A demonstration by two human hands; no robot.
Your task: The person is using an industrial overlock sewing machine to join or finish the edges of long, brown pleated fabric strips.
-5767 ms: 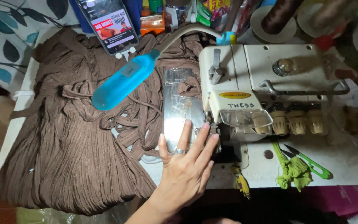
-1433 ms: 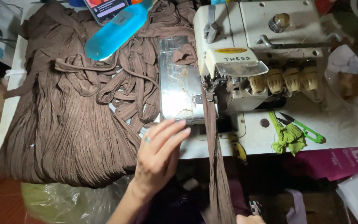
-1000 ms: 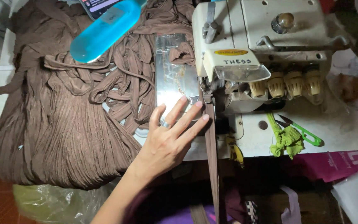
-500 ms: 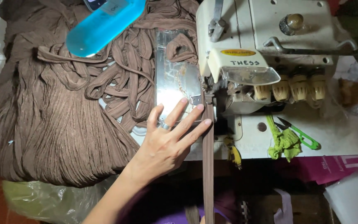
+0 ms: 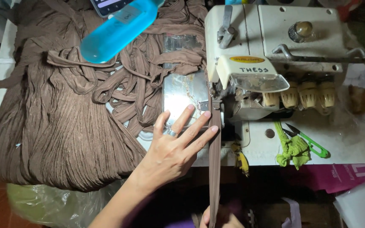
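Here the left hand [image 5: 172, 152] (fingers spread flat) lies just left of the brown strip [image 5: 214, 169].

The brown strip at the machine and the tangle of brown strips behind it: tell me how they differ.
The brown strip runs straight and taut from the sewing machine down to the right hand; the tangle of strips lies loose and looped on the table. The brown strip is single, with the left hand beside it; the tangle of strips is many, with no hand on it. Both look like the same brown fabric.
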